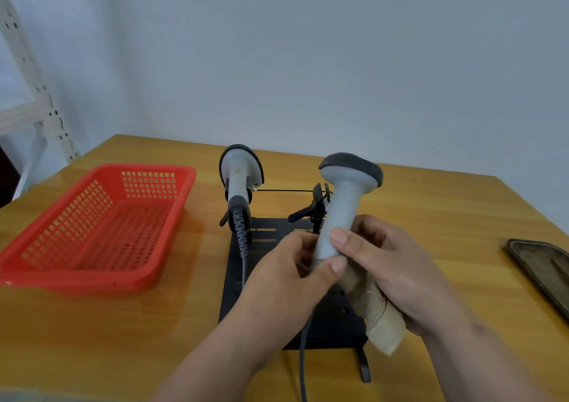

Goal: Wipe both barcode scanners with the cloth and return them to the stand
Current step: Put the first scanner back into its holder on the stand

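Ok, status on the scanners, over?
Both hands on one scanner: left hand at its base, right hand holding the cloth against the handle. Other scanner in the stand. Nothing in the way.

Both forearms are bare right up to where they leave the view, with no sleeve showing on either. The left hand (286,275) and the right hand (391,266) wear no gloves, rings or watch. The thumbnails are short and unpainted.
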The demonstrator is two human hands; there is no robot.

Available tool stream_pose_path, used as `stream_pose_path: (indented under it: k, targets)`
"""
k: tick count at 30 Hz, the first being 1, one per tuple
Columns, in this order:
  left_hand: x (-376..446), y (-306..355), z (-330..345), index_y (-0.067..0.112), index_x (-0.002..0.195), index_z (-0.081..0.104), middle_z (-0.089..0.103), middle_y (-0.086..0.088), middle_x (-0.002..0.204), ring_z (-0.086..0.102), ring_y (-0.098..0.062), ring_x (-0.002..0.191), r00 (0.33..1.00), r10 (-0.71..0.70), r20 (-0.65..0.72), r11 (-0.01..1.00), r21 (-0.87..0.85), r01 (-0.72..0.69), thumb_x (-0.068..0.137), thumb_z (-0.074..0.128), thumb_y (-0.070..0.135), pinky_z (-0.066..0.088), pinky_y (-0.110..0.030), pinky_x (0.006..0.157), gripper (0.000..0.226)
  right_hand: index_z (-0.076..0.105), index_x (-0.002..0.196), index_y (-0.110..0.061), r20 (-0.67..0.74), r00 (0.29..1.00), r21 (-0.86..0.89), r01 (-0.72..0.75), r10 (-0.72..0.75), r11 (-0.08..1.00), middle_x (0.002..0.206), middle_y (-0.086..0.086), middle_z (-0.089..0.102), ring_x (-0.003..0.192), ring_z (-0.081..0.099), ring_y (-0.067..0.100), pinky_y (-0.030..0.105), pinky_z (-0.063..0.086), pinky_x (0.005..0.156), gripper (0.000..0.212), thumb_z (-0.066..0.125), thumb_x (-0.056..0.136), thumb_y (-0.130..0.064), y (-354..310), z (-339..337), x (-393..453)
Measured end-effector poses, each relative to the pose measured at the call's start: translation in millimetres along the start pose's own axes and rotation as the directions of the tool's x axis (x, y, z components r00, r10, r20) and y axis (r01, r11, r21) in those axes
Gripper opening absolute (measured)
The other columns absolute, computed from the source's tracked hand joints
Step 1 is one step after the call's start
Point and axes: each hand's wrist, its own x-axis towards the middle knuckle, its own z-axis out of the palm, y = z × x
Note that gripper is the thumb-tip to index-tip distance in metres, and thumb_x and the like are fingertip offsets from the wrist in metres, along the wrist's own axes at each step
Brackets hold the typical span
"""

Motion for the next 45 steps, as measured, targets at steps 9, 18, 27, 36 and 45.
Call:
stream_pose_path:
  k: [9, 18, 27, 36, 45]
  targets:
    - [-3, 15, -16, 0.024, 0.093, 0.064, 0.066, 0.013, 0.065, 0.06, 0.0, 0.057, 0.979, 0.06, -0.194, 0.981, -0.171, -0.094, 0.07, 0.048, 0.057, 0.042, -0.004, 0.049, 0.043, 0.054, 0.102, -0.023, -0.047, 0.999, -0.124, -0.028, 0.022, 0.992, 0.096, 0.0, 0.058, 0.085, 0.054, 0.01, 0.028, 0.043, 0.071, 0.011, 0.051, 0.092, -0.025, 20, 6, 14]
    - [-1, 13, 6, 0.039, 0.102, 0.06, 0.067, 0.018, 0.085, 0.064, -0.004, 0.076, 0.973, 0.13, -0.191, 0.989, -0.038, -0.14, 0.069, 0.053, 0.061, 0.055, -0.02, 0.065, 0.041, 0.071, 0.094, -0.029, -0.052, 0.997, 0.084, 0.06, -0.056, 0.995, 0.09, -0.005, 0.073, 0.089, 0.068, 0.016, 0.051, 0.054, 0.085, 0.053, 0.056, 0.07, -0.074, -8, 13, 10]
    - [30, 13, 15, 0.017, 0.106, 0.061, 0.063, -0.005, 0.092, 0.063, -0.02, 0.086, 0.953, -0.29, -0.087, 0.744, -0.647, 0.168, 0.088, 0.054, 0.05, 0.056, -0.046, 0.086, 0.039, 0.067, 0.088, -0.01, -0.174, 0.985, 0.386, 0.059, 0.009, 0.921, 0.086, 0.012, 0.064, 0.084, 0.061, 0.027, 0.057, 0.048, 0.092, 0.031, 0.058, 0.087, -0.04, -20, -4, 24]
    - [86, -4, 22, 0.014, 0.126, 0.044, 0.062, -0.021, 0.12, 0.066, -0.037, 0.103, 0.831, -0.488, 0.268, 0.173, -0.903, 0.393, 0.092, 0.045, 0.056, 0.05, -0.052, 0.094, 0.053, 0.063, 0.082, -0.014, -0.22, 0.966, 0.283, -0.073, 0.138, 0.956, 0.081, 0.011, 0.065, 0.07, 0.059, 0.022, 0.042, 0.046, 0.072, 0.032, 0.045, 0.101, -0.033, -19, 4, 48]
    - [95, 6, 20, 0.003, 0.091, 0.058, 0.07, -0.023, 0.087, 0.059, -0.031, 0.102, 0.798, -0.482, 0.362, -0.022, -0.915, 0.402, 0.1, 0.033, 0.041, 0.039, -0.046, 0.106, 0.046, 0.066, 0.092, -0.013, -0.169, 0.979, 0.323, -0.051, 0.111, 0.945, 0.08, 0.009, 0.064, 0.061, 0.059, 0.013, 0.03, 0.047, 0.058, 0.027, 0.047, 0.101, -0.029, -13, 5, 47]
